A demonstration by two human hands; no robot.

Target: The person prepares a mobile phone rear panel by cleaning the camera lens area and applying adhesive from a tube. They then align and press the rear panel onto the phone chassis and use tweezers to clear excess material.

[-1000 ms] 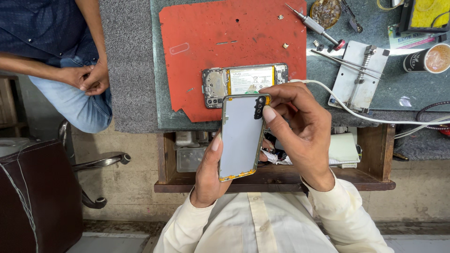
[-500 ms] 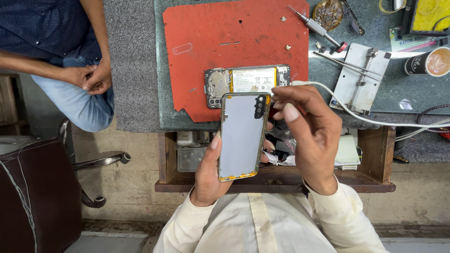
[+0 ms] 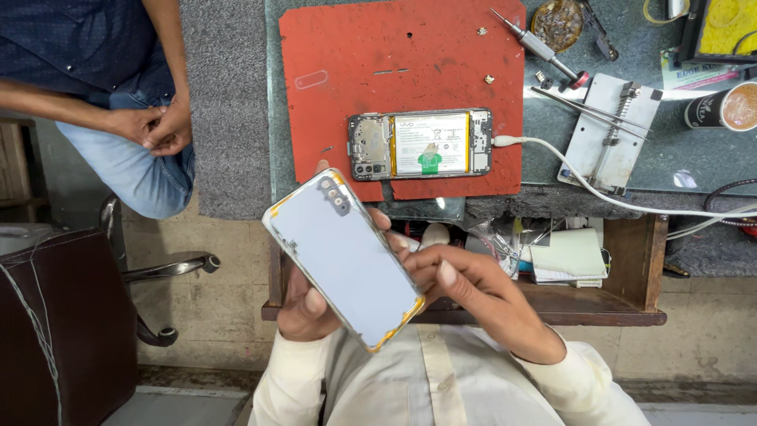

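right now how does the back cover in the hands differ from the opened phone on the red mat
The back cover is held tilted in the left hand, with the right hand at its edge; the opened phone lies flat on the red mat. The back cover shows a plain pale surface; the opened phone shows its battery and boards. A white cable plugs into the opened phone, none into the back cover. Both are similar long rectangles.

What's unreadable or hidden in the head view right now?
- Left hand: its fingers lie behind the pale rectangular phone back cover, so the grip is hidden.
- Right hand: its fingertips are hidden behind the cover's edge.
- Open wooden drawer: its contents are too small and cluttered to identify.
- Paper cup and yellow box: cut off by the frame edge.
- Seated person's clasped hands: the body is cut off at top left.
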